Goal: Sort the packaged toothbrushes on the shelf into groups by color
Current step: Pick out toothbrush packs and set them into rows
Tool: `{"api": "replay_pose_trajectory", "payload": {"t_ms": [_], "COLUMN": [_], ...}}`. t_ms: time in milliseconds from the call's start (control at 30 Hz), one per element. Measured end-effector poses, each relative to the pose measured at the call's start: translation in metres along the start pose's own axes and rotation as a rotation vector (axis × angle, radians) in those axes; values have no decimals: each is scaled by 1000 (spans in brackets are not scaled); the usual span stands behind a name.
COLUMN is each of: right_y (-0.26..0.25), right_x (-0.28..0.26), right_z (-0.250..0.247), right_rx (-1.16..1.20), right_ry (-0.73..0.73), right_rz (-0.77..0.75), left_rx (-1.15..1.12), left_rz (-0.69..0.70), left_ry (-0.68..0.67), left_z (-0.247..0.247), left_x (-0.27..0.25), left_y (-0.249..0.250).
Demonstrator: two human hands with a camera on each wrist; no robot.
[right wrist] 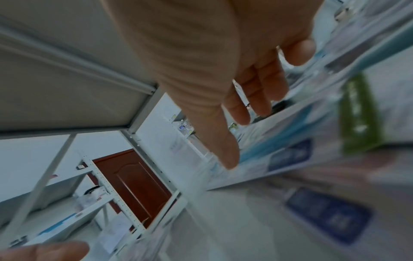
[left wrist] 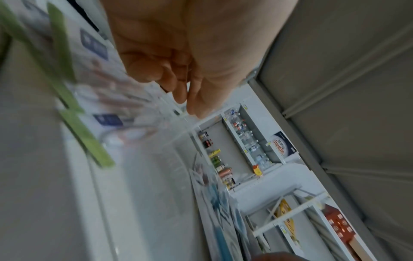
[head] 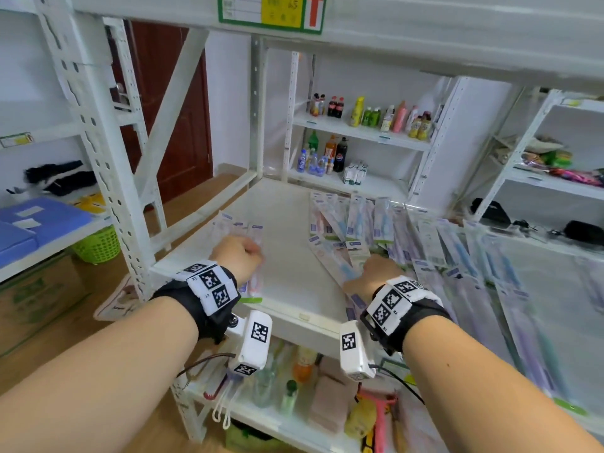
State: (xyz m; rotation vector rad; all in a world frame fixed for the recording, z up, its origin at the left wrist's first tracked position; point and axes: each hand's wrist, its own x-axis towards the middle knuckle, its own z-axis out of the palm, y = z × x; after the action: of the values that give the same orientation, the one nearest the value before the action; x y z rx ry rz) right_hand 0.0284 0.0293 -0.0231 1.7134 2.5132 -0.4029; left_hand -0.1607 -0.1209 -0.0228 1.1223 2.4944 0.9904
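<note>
Packaged pink toothbrushes lie side by side at the left of the white shelf board. My left hand hovers over them with its fingers curled and nothing visible in it; the left wrist view shows the curled left hand beside the blurred pink packs. A big mixed pile of packs in blue, purple and green covers the right side. My right hand reaches onto the pile's near left edge, fingers straight, just over a blue toothbrush pack.
A white upright post stands left of the shelf, and the upper shelf hangs low overhead. Bottles and goods fill the lower shelf. Drink bottles line the far racks. A green basket sits on the floor at left.
</note>
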Motion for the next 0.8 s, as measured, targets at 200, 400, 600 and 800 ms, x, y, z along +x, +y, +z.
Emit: {"api": "replay_pose_trajectory", "payload": {"t_ms": [200, 400, 600, 800], "right_y": [25, 45, 85, 116], "right_x": [0, -8, -9, 0], "right_z": [12, 8, -17, -23], "right_rx": [32, 284, 768, 968], "right_ry": [-76, 1, 180, 152], "right_rz": [26, -27, -82, -17], "left_rx": [-99, -65, 51, -75], "left_rz": [14, -1, 3, 15], "left_ry": [-93, -117, -203, -247], "left_z": [32, 47, 62, 92], "left_x": [-3, -6, 1, 14], "left_y": [22, 41, 72, 103]}}
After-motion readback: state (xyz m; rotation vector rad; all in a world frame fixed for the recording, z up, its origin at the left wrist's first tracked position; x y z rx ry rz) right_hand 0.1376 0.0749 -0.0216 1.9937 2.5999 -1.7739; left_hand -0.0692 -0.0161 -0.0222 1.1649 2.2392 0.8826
